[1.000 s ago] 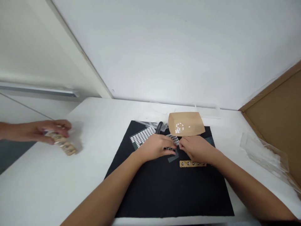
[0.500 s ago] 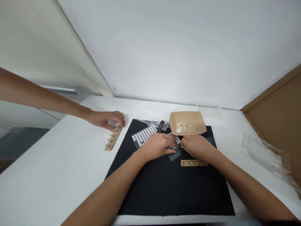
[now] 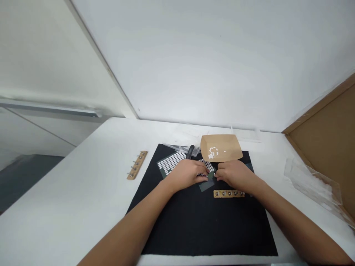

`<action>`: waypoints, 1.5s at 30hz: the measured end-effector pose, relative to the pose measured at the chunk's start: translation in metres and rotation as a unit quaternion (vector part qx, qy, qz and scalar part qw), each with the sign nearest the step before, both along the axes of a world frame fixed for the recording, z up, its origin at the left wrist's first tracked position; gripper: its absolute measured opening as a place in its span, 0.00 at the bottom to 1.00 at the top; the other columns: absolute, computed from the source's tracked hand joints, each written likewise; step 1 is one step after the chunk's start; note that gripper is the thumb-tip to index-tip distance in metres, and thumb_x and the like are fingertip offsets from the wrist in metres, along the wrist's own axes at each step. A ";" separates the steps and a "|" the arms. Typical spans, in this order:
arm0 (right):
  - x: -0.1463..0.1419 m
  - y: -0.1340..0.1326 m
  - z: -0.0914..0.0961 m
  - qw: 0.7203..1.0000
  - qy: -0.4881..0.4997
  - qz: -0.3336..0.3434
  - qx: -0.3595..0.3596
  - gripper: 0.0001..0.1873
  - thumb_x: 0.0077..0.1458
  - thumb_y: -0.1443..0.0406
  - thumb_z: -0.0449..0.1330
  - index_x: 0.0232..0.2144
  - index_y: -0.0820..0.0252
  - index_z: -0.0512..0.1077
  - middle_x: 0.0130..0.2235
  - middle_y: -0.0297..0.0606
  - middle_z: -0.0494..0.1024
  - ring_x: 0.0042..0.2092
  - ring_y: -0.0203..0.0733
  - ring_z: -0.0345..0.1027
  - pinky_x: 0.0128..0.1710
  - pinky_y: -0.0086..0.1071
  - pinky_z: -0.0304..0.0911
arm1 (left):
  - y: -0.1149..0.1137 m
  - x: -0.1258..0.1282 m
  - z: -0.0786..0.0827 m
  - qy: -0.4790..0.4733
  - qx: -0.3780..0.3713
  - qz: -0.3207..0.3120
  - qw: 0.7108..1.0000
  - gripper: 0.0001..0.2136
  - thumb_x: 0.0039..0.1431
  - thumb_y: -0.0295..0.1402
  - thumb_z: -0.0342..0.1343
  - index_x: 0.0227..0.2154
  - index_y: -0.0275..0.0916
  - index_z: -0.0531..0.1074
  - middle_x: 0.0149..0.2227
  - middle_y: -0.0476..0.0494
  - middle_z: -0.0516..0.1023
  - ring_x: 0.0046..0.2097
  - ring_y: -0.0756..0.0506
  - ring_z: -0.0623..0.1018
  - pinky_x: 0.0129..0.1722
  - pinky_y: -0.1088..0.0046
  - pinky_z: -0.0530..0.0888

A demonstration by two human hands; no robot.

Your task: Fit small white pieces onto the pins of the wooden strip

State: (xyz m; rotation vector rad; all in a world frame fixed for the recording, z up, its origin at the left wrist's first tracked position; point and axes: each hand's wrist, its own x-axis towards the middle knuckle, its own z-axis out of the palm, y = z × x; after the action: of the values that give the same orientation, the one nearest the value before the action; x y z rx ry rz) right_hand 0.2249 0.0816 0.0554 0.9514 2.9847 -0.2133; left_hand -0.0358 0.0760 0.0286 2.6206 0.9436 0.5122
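Observation:
On the black mat, my left hand grips a small sheet of white oval stickers, its thumb and fingers closed over the near end. Just right of it, my right hand is pinched shut, and a tiny white piece shows at its fingertips. Partly behind my left hand lies a larger sheet of white oval stickers. A dark strip lies below the fingers. Nearer to me, beneath my right hand, is a wooden strip with several metal studs.
A brown paper tray holding several small white pieces stands behind my hands. A black-handled tool lies near clear plastic packaging. Left of the mat is another studded wooden strip. Clear plastic boxes sit at right.
Another person's hand has let go of the left wooden strip and withdrawn out of view, leaving the strip on the table. My own hands have barely moved.

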 end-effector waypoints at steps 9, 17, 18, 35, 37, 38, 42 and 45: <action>0.021 -0.004 0.024 0.999 0.025 -0.038 0.014 0.10 0.72 0.61 0.61 0.40 0.56 0.81 0.38 0.36 0.81 0.39 0.42 0.73 0.35 0.32 0.54 | -0.007 0.004 0.006 0.025 0.038 -0.026 0.999 0.12 0.73 0.36 0.57 0.53 0.47 0.81 0.46 0.45 0.82 0.45 0.44 0.83 0.41 0.70 0.77; 0.090 -0.018 0.015 0.955 0.188 -0.199 0.110 0.18 0.78 0.60 0.48 0.44 0.56 0.77 0.38 0.39 0.83 0.38 0.43 0.75 0.40 0.35 0.63 | -0.012 0.012 0.006 0.052 0.063 -0.043 0.996 0.16 0.76 0.38 0.51 0.55 0.46 0.83 0.46 0.36 0.76 0.48 0.40 0.77 0.44 0.65 0.79; 0.098 -0.019 0.012 0.950 0.197 -0.213 0.115 0.18 0.78 0.61 0.48 0.45 0.56 0.77 0.38 0.39 0.83 0.39 0.43 0.75 0.40 0.35 0.64 | -0.011 0.012 0.006 0.051 0.062 -0.038 0.996 0.16 0.77 0.37 0.51 0.54 0.45 0.83 0.46 0.36 0.76 0.48 0.39 0.77 0.43 0.65 0.79; 0.115 -0.022 0.014 0.945 0.175 -0.221 -0.167 0.10 0.66 0.56 0.65 0.39 0.55 0.80 0.36 0.35 0.82 0.35 0.39 0.74 0.37 0.32 0.68 | -0.014 0.017 0.000 0.045 0.072 -0.004 0.996 0.15 0.76 0.35 0.51 0.53 0.41 0.82 0.45 0.37 0.76 0.48 0.39 0.78 0.45 0.63 0.80; 0.111 -0.028 0.017 0.928 0.177 -0.201 -0.259 0.13 0.61 0.54 0.70 0.41 0.55 0.80 0.36 0.35 0.82 0.36 0.40 0.75 0.36 0.32 0.69 | -0.014 0.019 -0.001 0.052 0.086 -0.005 0.995 0.15 0.76 0.36 0.50 0.51 0.39 0.82 0.45 0.37 0.77 0.47 0.39 0.78 0.44 0.62 0.80; 0.109 -0.031 0.018 0.921 0.177 -0.191 -0.290 0.16 0.58 0.53 0.73 0.43 0.55 0.80 0.37 0.35 0.82 0.37 0.40 0.75 0.37 0.32 0.70 | -0.015 0.020 -0.001 0.053 0.090 -0.008 0.994 0.15 0.76 0.36 0.50 0.49 0.38 0.82 0.45 0.36 0.77 0.47 0.39 0.78 0.45 0.61 0.80; 0.097 -0.035 0.013 0.927 0.169 -0.144 -0.303 0.19 0.54 0.55 0.76 0.45 0.54 0.81 0.39 0.34 0.80 0.39 0.39 0.74 0.38 0.31 0.69 | -0.018 0.025 0.002 0.020 0.095 -0.035 0.995 0.14 0.77 0.36 0.50 0.48 0.37 0.80 0.44 0.37 0.79 0.47 0.40 0.79 0.49 0.60 0.79; 0.091 -0.032 0.007 0.929 0.163 -0.136 -0.302 0.10 0.58 0.58 0.74 0.40 0.55 0.83 0.37 0.33 0.79 0.36 0.37 0.72 0.37 0.30 0.67 | -0.023 0.029 0.006 -0.028 0.070 -0.061 0.995 0.13 0.76 0.37 0.53 0.51 0.38 0.79 0.45 0.37 0.80 0.48 0.40 0.79 0.49 0.61 0.79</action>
State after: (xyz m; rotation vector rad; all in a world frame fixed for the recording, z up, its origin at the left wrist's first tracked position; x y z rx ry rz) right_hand 0.3156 0.0496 0.0627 1.3163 2.7077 -1.3178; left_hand -0.0070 0.0533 0.0344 2.7508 0.7486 0.6369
